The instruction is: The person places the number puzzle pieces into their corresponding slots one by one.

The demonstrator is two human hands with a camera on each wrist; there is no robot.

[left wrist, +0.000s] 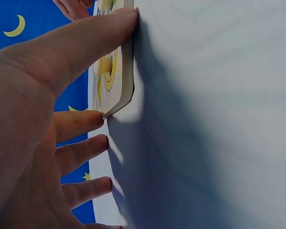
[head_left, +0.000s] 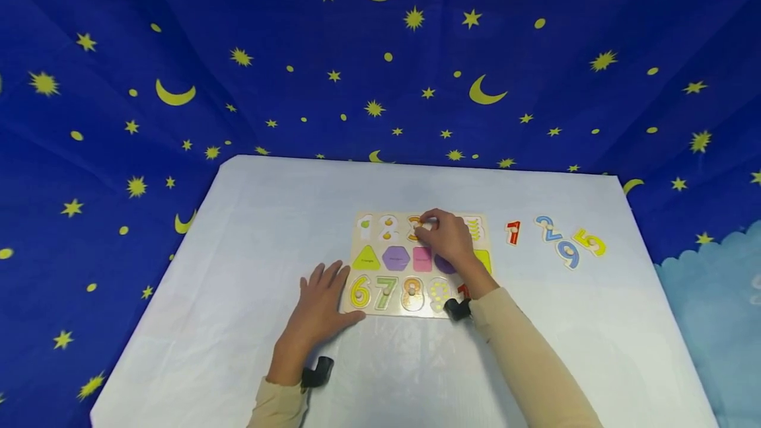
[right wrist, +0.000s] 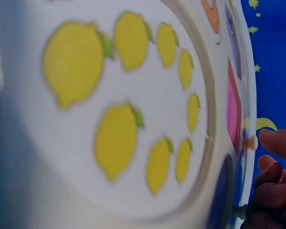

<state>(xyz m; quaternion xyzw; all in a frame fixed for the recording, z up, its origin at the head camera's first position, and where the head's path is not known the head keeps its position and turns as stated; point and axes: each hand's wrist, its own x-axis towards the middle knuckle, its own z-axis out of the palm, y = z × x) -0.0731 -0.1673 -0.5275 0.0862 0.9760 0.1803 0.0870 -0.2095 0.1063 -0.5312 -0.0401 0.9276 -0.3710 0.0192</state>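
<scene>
A wooden number puzzle board [head_left: 374, 311] lies flat on the table. My right hand [head_left: 448, 240] is over its top row, thumb and index finger pinching at the knob of an orange number 3 piece [head_left: 411, 227]. The right wrist view has the fingertips right at a small wooden knob [right wrist: 250, 142]. My left hand [head_left: 321, 299] is spread at the board's lower left corner. Its thumb [left wrist: 117, 24] rests along the front edge, and the other fingertips touch the table. Yellow 6 [head_left: 359, 291], green 7 [head_left: 386, 292] and orange 8 [head_left: 413, 293] pieces sit in the bottom row.
Right of the board lie loose red 1 [head_left: 513, 232], blue 2 [head_left: 547, 228], blue 9 [head_left: 567, 254] and yellow 5 [head_left: 590, 242] pieces. The lemon-printed recess [right wrist: 157, 114] shows its picture. A blue star-patterned cloth [head_left: 333, 111] hangs behind the white table [head_left: 267, 203].
</scene>
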